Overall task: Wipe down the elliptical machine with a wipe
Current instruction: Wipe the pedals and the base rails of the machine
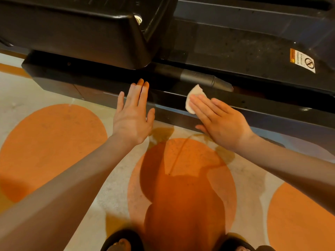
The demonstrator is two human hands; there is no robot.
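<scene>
Under the straight fingers of the right hand (pixel 220 122), a white wipe (pixel 194 97) lies pressed against the elliptical machine (pixel 235 51)'s lower black rail (pixel 262 105), while the left hand (pixel 133 115) hovers flat beside it, holding nothing.

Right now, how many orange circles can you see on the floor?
3. One orange circle lies left of the left hand, one between the forearms, one at the lower right, cut off by the frame. Others may be hidden under the machine.

Right hand (pixel 220 122): flat fingers press white wipe (pixel 194 98) on elliptical machine (pixel 244 104) rail.
Left hand (pixel 133 115): open, fingertips at rail.
</scene>
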